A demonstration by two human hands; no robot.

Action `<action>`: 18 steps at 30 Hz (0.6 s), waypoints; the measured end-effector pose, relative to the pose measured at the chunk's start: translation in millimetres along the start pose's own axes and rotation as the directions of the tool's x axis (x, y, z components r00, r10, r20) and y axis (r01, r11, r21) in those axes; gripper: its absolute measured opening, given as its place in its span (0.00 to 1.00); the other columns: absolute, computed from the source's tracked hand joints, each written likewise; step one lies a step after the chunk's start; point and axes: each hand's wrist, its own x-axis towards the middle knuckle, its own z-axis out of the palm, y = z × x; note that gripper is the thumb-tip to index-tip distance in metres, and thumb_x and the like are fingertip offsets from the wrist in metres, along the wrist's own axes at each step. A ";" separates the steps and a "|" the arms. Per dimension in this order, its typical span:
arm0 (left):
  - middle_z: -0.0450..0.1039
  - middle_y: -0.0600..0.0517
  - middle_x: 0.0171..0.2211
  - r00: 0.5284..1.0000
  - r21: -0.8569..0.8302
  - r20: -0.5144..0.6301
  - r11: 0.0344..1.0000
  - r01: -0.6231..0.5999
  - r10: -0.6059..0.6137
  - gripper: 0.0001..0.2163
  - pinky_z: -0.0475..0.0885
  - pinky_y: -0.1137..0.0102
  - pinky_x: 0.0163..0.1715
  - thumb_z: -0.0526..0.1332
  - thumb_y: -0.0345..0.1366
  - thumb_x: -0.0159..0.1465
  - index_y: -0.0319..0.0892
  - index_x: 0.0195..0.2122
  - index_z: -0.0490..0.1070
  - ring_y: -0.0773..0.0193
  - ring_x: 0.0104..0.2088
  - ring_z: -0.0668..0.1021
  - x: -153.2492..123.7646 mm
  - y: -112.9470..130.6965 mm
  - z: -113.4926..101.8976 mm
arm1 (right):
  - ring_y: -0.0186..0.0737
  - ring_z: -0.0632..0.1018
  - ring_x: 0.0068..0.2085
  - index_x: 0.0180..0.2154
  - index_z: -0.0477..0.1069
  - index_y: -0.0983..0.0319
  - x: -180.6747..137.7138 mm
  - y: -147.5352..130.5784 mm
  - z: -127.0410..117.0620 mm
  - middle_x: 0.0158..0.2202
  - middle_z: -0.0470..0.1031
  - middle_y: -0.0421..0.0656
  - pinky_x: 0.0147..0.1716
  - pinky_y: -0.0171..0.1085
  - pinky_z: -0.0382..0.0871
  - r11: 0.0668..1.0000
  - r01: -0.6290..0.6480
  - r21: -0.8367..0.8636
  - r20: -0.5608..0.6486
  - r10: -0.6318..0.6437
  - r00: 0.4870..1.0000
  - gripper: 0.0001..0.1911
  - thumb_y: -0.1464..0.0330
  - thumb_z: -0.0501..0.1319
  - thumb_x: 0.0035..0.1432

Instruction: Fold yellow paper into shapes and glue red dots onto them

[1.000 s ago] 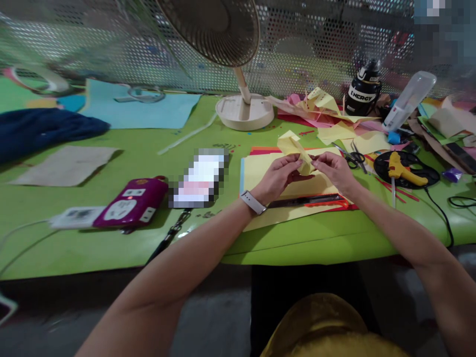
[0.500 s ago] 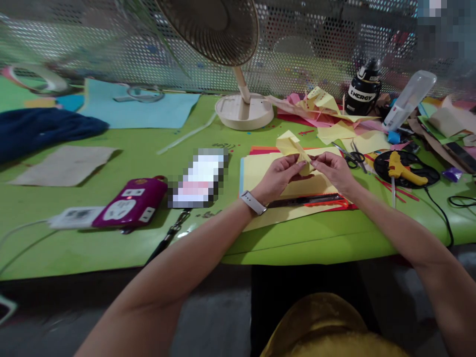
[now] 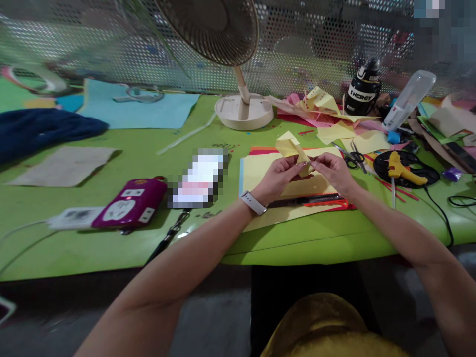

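Both my hands pinch a small folded piece of yellow paper (image 3: 291, 147) just above a stack of coloured paper sheets (image 3: 260, 171) on the green table. My left hand (image 3: 279, 174), with a white watch on the wrist, grips the fold from the left. My right hand (image 3: 333, 170) grips it from the right, fingertips nearly touching the left hand's. A ruler with a red edge (image 3: 308, 201) lies on the sheets under my wrists.
A desk fan (image 3: 238, 106) stands behind the sheets. Scissors (image 3: 353, 157), a yellow glue gun (image 3: 403, 169) on a black dish, a black bottle (image 3: 361, 91) and paper scraps crowd the right. A magenta power strip (image 3: 128, 204), a phone and blue cloth lie left.
My fingers shifted slightly on the yellow paper, which dipped a little toward the sheets. Everything else stayed where it was.
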 end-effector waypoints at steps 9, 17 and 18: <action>0.82 0.46 0.41 1.000 0.027 -0.021 1.000 0.000 0.001 0.21 0.81 0.65 0.47 0.76 0.49 0.52 0.39 0.39 0.81 0.61 0.41 0.82 0.3 -1.2 0.2 | 0.33 0.71 0.30 0.28 0.72 0.60 -1.2 -1.1 2.3 0.28 0.74 0.37 0.33 0.37 0.67 1.000 0.006 0.020 -0.007 -0.006 1.000 0.19 0.52 0.72 0.47; 0.83 0.47 0.40 0.999 0.029 -0.040 1.000 0.007 -0.005 0.21 0.80 0.62 0.49 0.76 0.49 0.52 0.39 0.39 0.81 0.60 0.41 0.82 -0.6 -1.4 0.5 | 0.33 0.71 0.30 0.29 0.72 0.60 -2.3 -1.8 1.5 0.28 0.74 0.37 0.33 0.37 0.68 1.000 0.012 -0.012 0.004 -0.012 1.000 0.20 0.51 0.71 0.48; 0.82 0.46 0.40 0.999 0.030 -0.041 1.000 0.006 -0.005 0.20 0.80 0.62 0.49 0.76 0.49 0.52 0.39 0.39 0.81 0.60 0.41 0.82 -0.6 -1.5 0.5 | 0.33 0.71 0.30 0.29 0.72 0.60 -2.5 -1.9 1.4 0.28 0.74 0.38 0.32 0.37 0.68 1.000 0.013 -0.021 0.005 -0.013 1.000 0.20 0.51 0.71 0.48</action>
